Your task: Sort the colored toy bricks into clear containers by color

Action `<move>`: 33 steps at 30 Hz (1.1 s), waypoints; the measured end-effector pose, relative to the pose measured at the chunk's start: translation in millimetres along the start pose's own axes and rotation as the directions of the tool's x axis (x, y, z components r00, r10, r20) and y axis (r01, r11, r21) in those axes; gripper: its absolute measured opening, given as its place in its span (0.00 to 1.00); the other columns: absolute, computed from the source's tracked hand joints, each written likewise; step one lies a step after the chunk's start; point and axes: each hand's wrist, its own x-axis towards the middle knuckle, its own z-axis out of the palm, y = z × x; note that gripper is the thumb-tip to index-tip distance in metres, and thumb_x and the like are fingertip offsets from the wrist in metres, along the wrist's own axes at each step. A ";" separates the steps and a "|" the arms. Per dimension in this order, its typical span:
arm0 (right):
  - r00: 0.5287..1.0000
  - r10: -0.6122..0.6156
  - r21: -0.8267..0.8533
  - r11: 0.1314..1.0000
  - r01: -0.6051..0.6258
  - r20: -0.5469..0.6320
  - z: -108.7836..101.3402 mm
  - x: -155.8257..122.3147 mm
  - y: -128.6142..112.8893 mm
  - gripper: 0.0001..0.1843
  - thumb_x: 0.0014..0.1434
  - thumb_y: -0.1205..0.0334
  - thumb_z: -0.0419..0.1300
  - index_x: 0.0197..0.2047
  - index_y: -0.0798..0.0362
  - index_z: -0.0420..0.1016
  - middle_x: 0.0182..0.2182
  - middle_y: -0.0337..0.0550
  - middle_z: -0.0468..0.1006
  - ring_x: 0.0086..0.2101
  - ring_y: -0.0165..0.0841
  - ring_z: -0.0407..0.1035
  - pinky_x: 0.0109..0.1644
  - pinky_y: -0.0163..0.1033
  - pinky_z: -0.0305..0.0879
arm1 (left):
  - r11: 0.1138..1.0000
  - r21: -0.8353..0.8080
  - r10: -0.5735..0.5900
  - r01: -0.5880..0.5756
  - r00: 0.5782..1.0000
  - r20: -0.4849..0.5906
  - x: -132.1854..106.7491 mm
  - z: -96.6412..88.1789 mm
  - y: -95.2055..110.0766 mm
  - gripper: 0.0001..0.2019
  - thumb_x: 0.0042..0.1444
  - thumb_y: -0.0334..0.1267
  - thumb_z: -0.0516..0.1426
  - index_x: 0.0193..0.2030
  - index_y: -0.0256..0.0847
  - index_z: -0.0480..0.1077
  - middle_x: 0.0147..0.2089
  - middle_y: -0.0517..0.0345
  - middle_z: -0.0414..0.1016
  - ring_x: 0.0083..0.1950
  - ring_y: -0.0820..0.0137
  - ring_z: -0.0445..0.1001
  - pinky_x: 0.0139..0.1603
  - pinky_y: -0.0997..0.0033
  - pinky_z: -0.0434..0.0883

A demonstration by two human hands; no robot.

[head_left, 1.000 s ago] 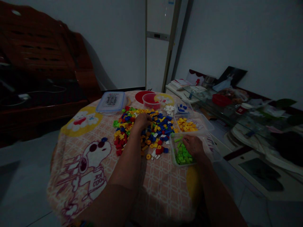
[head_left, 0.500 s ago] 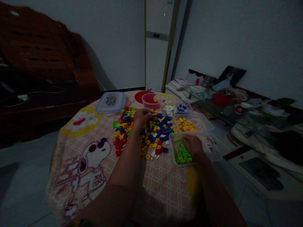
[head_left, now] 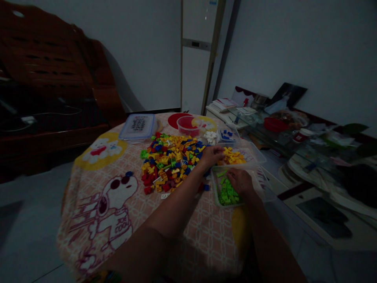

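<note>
My left hand (head_left: 211, 155) reaches over the right edge of the brick pile, fingertips at the clear box of yellow toy bricks (head_left: 234, 156). Its fingers are pinched together; whatever they hold is too small and dark to make out. My right hand (head_left: 241, 181) rests over a clear box (head_left: 216, 196) of green toy bricks (head_left: 228, 192), fingers curled down at its far side, and what they grip is hidden. To the left spreads a mixed pile of toy bricks (head_left: 171, 159) in yellow, red, blue and green, partly covered by my left forearm.
Behind the pile stand a round clear tub (head_left: 188, 122), some white bricks (head_left: 210, 136) and a small box with blue bricks (head_left: 227, 135). A blue-rimmed lidded box (head_left: 137, 126) lies at the back left. A cluttered glass shelf (head_left: 256, 122) borders the right side.
My left hand has moved right, from the middle of the pile to the box of yellow bricks. My right hand has stayed over the green bricks.
</note>
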 end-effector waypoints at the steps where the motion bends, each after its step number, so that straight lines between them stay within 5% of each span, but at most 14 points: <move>1: 1.000 0.001 -0.001 1.000 -0.001 0.003 0.0 0.1 0.0 0.16 0.68 0.57 0.51 0.43 0.50 0.81 0.40 0.47 0.84 0.41 0.37 0.76 0.40 0.37 0.60 | 1.000 -0.018 0.023 -0.023 0.999 0.033 -0.8 6.0 -2.7 0.16 0.51 0.31 0.62 0.48 0.32 0.76 0.39 0.50 0.81 0.37 0.68 0.80 0.43 0.68 0.77; 5: 1.000 0.008 -0.006 1.000 -0.008 0.004 1.4 0.7 1.1 0.17 0.68 0.56 0.50 0.43 0.50 0.80 0.39 0.47 0.84 0.40 0.37 0.76 0.39 0.37 0.60 | 0.989 0.010 0.144 -0.146 0.985 0.097 -2.3 14.0 -4.7 0.20 0.53 0.34 0.62 0.54 0.34 0.75 0.51 0.45 0.80 0.50 0.62 0.79 0.52 0.63 0.76; 9: 1.000 -0.015 -0.001 1.000 0.015 -0.002 2.3 0.6 2.3 0.17 0.68 0.57 0.51 0.42 0.50 0.80 0.40 0.47 0.84 0.41 0.36 0.76 0.40 0.36 0.59 | 0.957 0.231 0.171 -0.175 0.984 0.041 -1.2 -4.7 7.9 0.17 0.54 0.32 0.59 0.51 0.36 0.77 0.49 0.48 0.82 0.49 0.63 0.79 0.53 0.63 0.75; 15: 1.000 -0.012 -0.005 1.000 0.012 -0.002 1.2 0.0 1.7 0.17 0.68 0.57 0.51 0.43 0.50 0.80 0.41 0.47 0.84 0.41 0.36 0.75 0.40 0.36 0.59 | 0.691 0.723 0.150 0.003 0.978 -0.148 -7.1 -66.9 37.6 0.15 0.53 0.30 0.59 0.47 0.38 0.80 0.46 0.52 0.83 0.47 0.64 0.79 0.54 0.65 0.73; 23: 1.000 -0.002 0.006 1.000 0.001 0.012 0.7 0.4 -0.2 0.16 0.68 0.57 0.51 0.43 0.50 0.80 0.42 0.47 0.83 0.42 0.36 0.75 0.42 0.36 0.60 | 0.399 0.870 0.011 0.289 0.947 -0.320 -33.2 -149.7 60.9 0.12 0.53 0.35 0.60 0.42 0.39 0.82 0.41 0.51 0.84 0.43 0.64 0.79 0.46 0.72 0.71; 28: 1.000 -0.008 0.020 1.000 0.008 0.006 1.7 0.1 0.8 0.17 0.68 0.57 0.51 0.43 0.51 0.81 0.41 0.47 0.83 0.42 0.36 0.75 0.41 0.37 0.59 | 0.336 0.890 -0.196 0.307 0.948 -0.252 -37.4 -149.8 62.7 0.10 0.46 0.38 0.65 0.37 0.43 0.82 0.36 0.56 0.83 0.37 0.66 0.79 0.36 0.76 0.69; 33: 1.000 -0.004 0.014 1.000 0.004 0.003 1.7 0.2 1.3 0.17 0.68 0.57 0.51 0.44 0.50 0.81 0.42 0.47 0.83 0.41 0.36 0.75 0.40 0.37 0.59 | 0.373 0.895 -0.197 0.243 0.964 -0.180 -34.1 -141.3 60.1 0.13 0.45 0.33 0.64 0.40 0.42 0.82 0.39 0.56 0.84 0.39 0.68 0.79 0.36 0.77 0.68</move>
